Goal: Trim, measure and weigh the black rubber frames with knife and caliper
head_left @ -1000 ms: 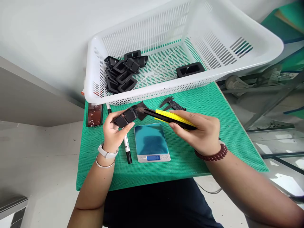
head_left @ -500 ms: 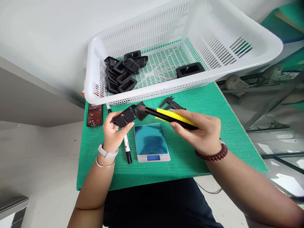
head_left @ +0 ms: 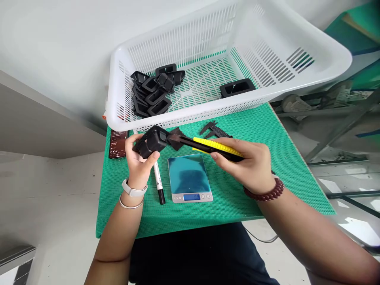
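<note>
My left hand is closed around a black plastic part, tilted up above the mat. In my right hand is a yellow and black utility knife, gripped by its handle. Its blade points left and its tip is at the right edge of the part; I cannot tell whether it touches. Behind the blade, a small dark piece lies on the mat. A digital scale sits just below the knife. Beside it lies a white marker with a black cap, partly under my left hand.
A white plastic basket stands at the back, with several black parts heaped on its left and another black part at right. Black calipers lie in front of it. A phone lies at left on the green mat.
My left hand has turned the black part, so its raised side now shows more. The knife has shifted slightly left with my right hand.
</note>
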